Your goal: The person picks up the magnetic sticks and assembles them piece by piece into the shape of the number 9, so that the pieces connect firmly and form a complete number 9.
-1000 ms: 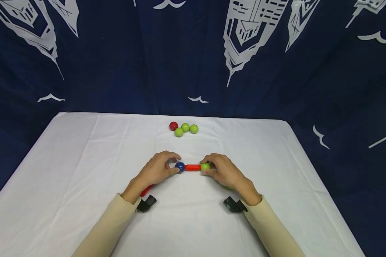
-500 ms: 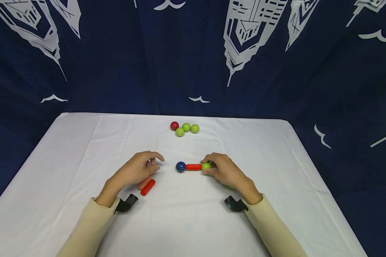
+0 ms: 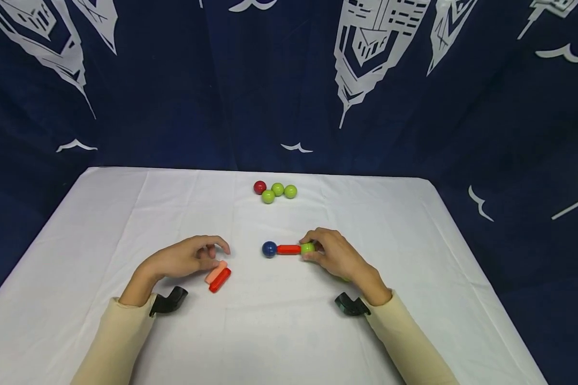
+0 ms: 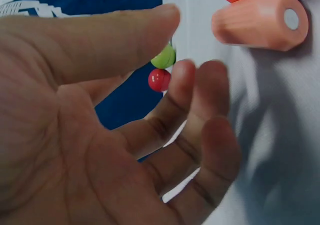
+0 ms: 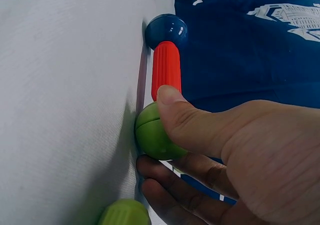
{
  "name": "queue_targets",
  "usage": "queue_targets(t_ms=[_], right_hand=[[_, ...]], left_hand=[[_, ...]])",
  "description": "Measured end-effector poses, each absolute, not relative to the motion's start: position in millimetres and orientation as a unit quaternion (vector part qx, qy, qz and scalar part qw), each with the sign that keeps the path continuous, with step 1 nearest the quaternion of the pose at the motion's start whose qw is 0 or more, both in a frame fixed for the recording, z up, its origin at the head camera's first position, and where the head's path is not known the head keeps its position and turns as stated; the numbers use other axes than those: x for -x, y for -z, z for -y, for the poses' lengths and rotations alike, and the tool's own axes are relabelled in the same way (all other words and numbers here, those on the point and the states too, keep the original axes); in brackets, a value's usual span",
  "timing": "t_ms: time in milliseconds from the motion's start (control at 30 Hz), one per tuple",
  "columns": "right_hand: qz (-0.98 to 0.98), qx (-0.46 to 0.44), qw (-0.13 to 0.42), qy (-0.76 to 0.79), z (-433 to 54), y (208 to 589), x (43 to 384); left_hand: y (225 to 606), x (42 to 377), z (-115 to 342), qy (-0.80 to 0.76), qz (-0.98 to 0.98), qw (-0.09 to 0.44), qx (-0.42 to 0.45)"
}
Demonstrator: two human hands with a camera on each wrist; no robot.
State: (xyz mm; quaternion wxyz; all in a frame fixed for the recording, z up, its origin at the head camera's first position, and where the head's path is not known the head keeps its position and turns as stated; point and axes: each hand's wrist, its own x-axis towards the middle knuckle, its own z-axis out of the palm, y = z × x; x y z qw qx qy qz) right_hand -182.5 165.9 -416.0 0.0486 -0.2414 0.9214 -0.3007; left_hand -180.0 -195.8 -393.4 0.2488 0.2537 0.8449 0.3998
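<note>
My right hand (image 3: 332, 253) pinches a green ball (image 5: 155, 132) between thumb and fingers. A ribbed red rod (image 5: 166, 67) runs from that ball to a blue ball (image 3: 269, 249), the three joined in a line along the cloth. My left hand (image 3: 187, 257) is off to the left with loosely bent fingers and nothing between them. Close by its thumb, a salmon-coloured rod (image 4: 262, 21) with a silvery disc in its end lies beside a second red rod (image 3: 220, 280). A green rod (image 5: 125, 214) shows near the right hand's fingers in the right wrist view.
At the back of the white-covered table (image 3: 125, 214) sit a dark red ball (image 3: 259, 187) and several green balls (image 3: 290, 191). A navy curtain (image 3: 270, 96) with white prints hangs behind the table's far edge.
My left hand has let go of the blue ball and moved left to the salmon and red rods, uncovering them. The right hand stays on the green ball.
</note>
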Motion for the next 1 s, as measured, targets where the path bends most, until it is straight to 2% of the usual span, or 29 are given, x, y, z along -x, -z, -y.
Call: queue_targets(t_ms=[100, 233, 567, 1000], right_hand=[[-0.920, 0.243, 0.050, 0.302, -166, 416, 182], [-0.920, 0.243, 0.051, 0.304, -165, 416, 182], [-0.922, 0.235, 0.059, 0.303, -165, 418, 181], [-0.920, 0.241, 0.050, 0.306, -167, 416, 181]], left_hand=[[398, 182, 198, -0.409, -0.833, 0.267, -0.260], [403, 183, 199, -0.399, -0.837, 0.261, -0.268], [406, 180, 192, -0.393, -0.851, 0.266, -0.226], [406, 182, 191, -0.395, -0.856, 0.237, -0.233]])
